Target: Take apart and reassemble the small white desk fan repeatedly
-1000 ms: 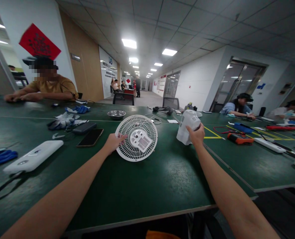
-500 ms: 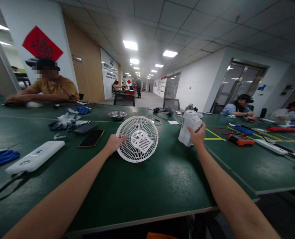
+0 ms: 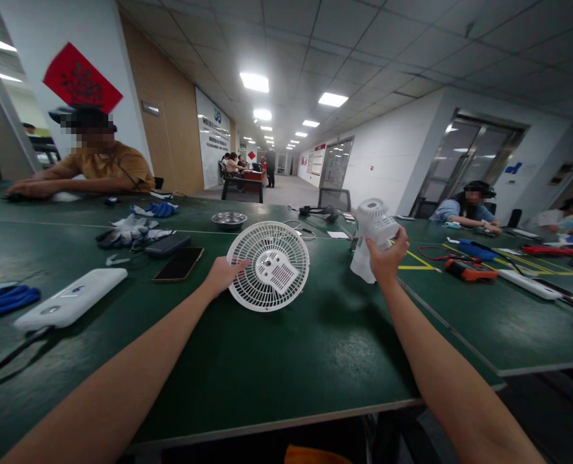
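Observation:
A round white fan grille [image 3: 247,290] with a vented plate at its centre stands tilted on the green table in front of me. My left hand [image 3: 222,276] grips its left rim, thumb over the ribs and the other fingers hidden behind. To the right, my right hand [image 3: 387,258] is closed round a white vented plastic fan housing [image 3: 370,216]. Its domed top faces up, and a paler lower part [image 3: 362,261] shows beneath. I cannot tell whether that part is joined to the housing. The grille and the housing are apart.
Left of the grille lie a black phone [image 3: 178,265], a white power bank [image 3: 73,299] with a cable, and gloves [image 3: 126,232]. A metal bowl [image 3: 229,220] stands behind. An orange multimeter [image 3: 470,269] lies right. Co-workers sit at the far left and right.
My right hand has turned the white housing, tipping its vented side outward, and shifted slightly right. My left hand and the grille have hardly moved.

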